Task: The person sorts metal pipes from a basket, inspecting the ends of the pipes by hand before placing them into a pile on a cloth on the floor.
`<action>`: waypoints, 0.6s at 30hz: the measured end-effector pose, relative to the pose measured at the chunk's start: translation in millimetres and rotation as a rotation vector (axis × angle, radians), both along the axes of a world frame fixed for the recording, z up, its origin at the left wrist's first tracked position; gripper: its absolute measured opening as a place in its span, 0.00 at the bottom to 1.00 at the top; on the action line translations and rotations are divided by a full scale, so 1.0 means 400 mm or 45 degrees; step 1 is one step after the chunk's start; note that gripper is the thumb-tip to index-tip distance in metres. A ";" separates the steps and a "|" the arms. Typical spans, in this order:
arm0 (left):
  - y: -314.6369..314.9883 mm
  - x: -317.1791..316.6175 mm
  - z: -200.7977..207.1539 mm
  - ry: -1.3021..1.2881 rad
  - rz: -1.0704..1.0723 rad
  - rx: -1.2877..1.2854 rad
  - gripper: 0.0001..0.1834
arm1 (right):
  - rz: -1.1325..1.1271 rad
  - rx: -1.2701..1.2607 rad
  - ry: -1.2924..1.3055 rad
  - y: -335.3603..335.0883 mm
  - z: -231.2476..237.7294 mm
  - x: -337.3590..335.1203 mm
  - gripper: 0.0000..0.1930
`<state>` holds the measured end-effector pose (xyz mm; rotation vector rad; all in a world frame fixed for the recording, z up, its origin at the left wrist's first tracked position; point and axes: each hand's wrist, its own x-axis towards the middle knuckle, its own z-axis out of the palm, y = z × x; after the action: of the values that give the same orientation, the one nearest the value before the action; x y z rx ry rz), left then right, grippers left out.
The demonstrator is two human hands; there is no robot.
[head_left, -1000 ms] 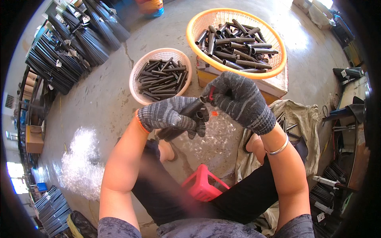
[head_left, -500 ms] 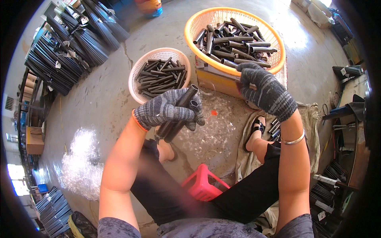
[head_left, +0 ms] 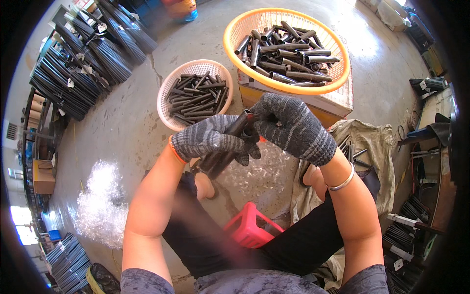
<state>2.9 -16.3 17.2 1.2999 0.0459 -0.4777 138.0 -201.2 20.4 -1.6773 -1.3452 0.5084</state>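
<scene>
My left hand, in a grey striped knit glove, is wrapped round a few short black tubes. They slant, with their open ends up and to the right. My right hand, in a matching glove, is closed at those upper ends. A bit of red shows by its fingertips, but what they pinch is too small or hidden to name. Beyond the hands stands a pale pink basket of thin black tubes. An orange-rimmed basket of wider black tubes rests on a cardboard box.
A pink stool stands between my legs. Clear plastic scraps litter the floor ahead, and a clear plastic heap lies left. More tubes lie on a beige sack at right. Bundles of long dark rods stand far left.
My right hand has moved left and down from the orange-rimmed basket's near edge to the tube ends. My left hand still holds the tubes in nearly the same place.
</scene>
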 end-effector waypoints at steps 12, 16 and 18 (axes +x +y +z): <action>0.005 -0.013 0.002 -0.023 0.082 -0.111 0.33 | -0.181 0.301 -0.573 -0.013 0.004 0.055 0.09; 0.006 -0.013 0.022 0.042 0.039 -0.127 0.33 | -0.239 0.469 -0.597 -0.017 0.034 0.071 0.08; 0.020 -0.018 0.022 0.054 0.000 -0.097 0.33 | -0.418 0.449 -0.540 -0.037 0.046 0.108 0.06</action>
<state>-4.5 -8.2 26.0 1.2154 0.0624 -0.5022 181.3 -216.0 38.9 -1.7110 -1.3174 -0.2777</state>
